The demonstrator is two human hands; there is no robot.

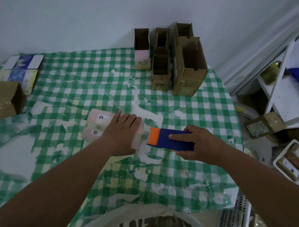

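Note:
A pale pink box (96,126) lies flat in the middle of the green checked table (196,115). My left hand (122,129) rests on top of its right end, fingers fairly straight and pressing down. My right hand (195,144) grips a blue and orange tape dispenser (168,139). The dispenser's orange head sits right at the right end of the pink box, close to my left fingertips.
Several open cardboard boxes (187,63) stand upright at the back of the table. A brown box (5,100) and printed cartons (20,70) sit at the left edge. White shelving (283,85), a tray with packages (290,160) and a crate (235,218) stand right of the table.

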